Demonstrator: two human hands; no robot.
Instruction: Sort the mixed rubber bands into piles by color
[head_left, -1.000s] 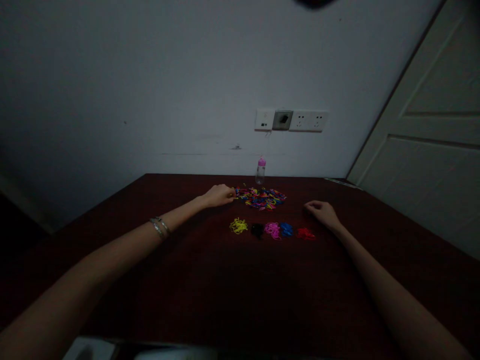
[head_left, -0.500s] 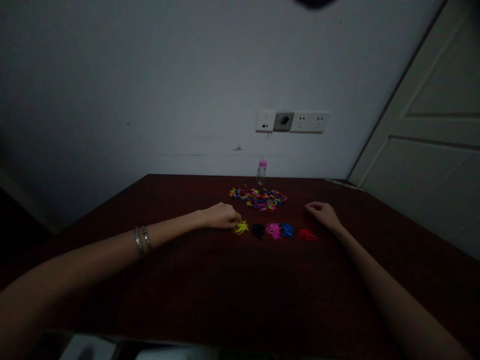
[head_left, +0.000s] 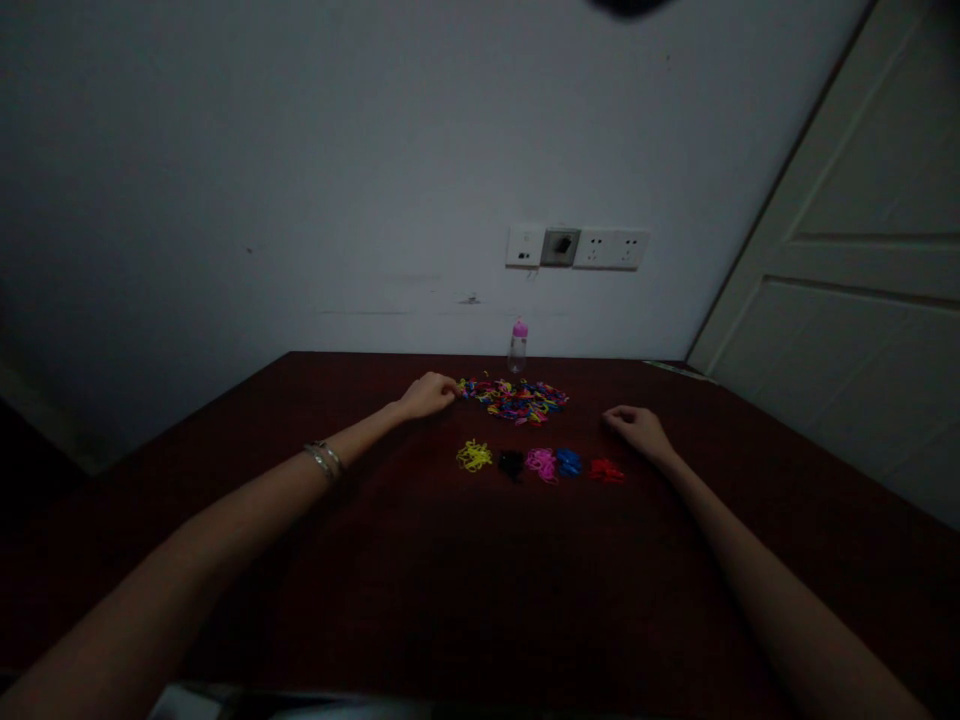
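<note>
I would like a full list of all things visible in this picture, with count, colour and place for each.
mixed pile: one, many colours, far middle of table
yellow pile: one, left end of sorted row
black pile: one, beside yellow
pink pile: one, row middle
blue pile: one, beside pink
red pile: one, right end
bottle: one, clear, pink cap, behind mixed pile
table: one, dark red-brown
socket panel: one, white, on wall
door: one, white, right
bracelets: two, silver, left wrist
left hand: at mixed pile's left edge
right hand: resting near red pile
</note>
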